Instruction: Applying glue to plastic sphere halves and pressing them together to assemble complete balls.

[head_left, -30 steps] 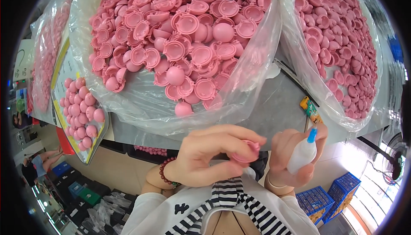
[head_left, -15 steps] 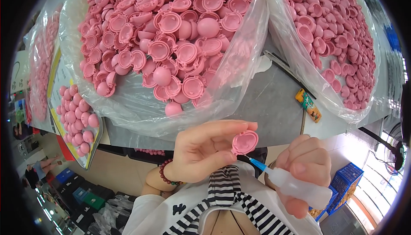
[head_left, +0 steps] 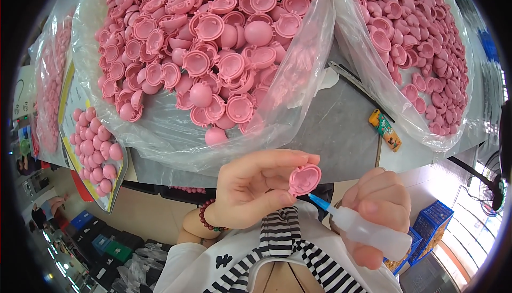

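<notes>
Between the thumb and fingers of my left hand [head_left: 250, 186] is a pink plastic half-shell [head_left: 305, 180], its hollow side turned toward my right. My right hand [head_left: 377, 210] is closed round a translucent white squeeze bottle [head_left: 370, 233] with a blue needle tip [head_left: 319, 202]. That tip points up and left, at the lower rim of the half-shell; whether they touch I cannot tell. Beyond my hands, a clear plastic bag [head_left: 176, 151] lies spread on the grey table [head_left: 336, 127], heaped with pink half-shells [head_left: 210, 26].
A second bag of smaller pink pieces [head_left: 426, 53] lies at the right. Near it are a black strip-like tool [head_left: 362, 91] and a yellow-green lighter [head_left: 384, 129]. At the left, joined pink balls [head_left: 96, 149] sit on a yellow-edged tray [head_left: 117, 189]. Blue crates [head_left: 432, 223] stand at lower right.
The needle tip has shifted slightly up and left along the rim of the half-shell. Both hands keep their holds and have barely moved.
</notes>
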Available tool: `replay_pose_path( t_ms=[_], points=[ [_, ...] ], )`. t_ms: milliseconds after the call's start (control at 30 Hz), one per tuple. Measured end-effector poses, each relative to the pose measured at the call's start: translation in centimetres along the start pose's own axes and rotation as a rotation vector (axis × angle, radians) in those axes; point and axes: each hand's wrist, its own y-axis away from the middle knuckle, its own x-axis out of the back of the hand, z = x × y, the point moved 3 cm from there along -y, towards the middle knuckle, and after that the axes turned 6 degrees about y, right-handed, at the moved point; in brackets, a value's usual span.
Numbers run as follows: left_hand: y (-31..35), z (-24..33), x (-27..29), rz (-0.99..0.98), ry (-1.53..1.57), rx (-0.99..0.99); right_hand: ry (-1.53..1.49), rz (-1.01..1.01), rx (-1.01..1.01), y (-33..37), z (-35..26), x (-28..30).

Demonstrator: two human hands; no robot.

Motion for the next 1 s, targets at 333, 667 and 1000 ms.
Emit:
replay_pose_path(
  t_ms=[333,667,1000],
  points=[
    [0.0,0.1,0.1,0.003,-0.032,-0.04,0.025,-0.018,0.015,0.0,0.3,-0.4],
    [0.0,0.9,-0.6,0.133,-0.389,-0.135,0.053,0.025,0.018,0.0,0.5,-0.5],
    [0.2,0.9,-1.2,0.11,-0.52,-0.287,0.333,0.068,-0.279,0.0,3.8,1.2]
  ],
)
